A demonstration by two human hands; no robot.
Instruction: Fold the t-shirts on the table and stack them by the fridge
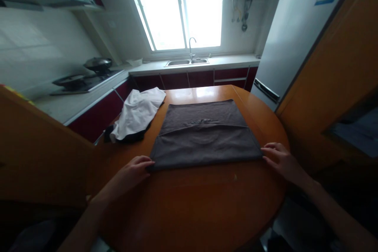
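A dark grey folded cloth garment (203,145) lies flat on the wooden table (189,204), with a crease running across its middle and a dark print above the crease. At its near left corner, my left hand (137,169) pinches the edge between thumb and fingers. My right hand (277,159) grips the near right corner in the same way. The near edge runs fairly straight between both hands. Whether the garment is a shirt or another piece of clothing, I cannot tell.
White cloth (137,110) lies loosely over black cloth (134,138) at the table's left edge. Beyond are a counter with a sink (184,62), a stove (91,80) with pans on the left, and a fridge (291,31) on the right.
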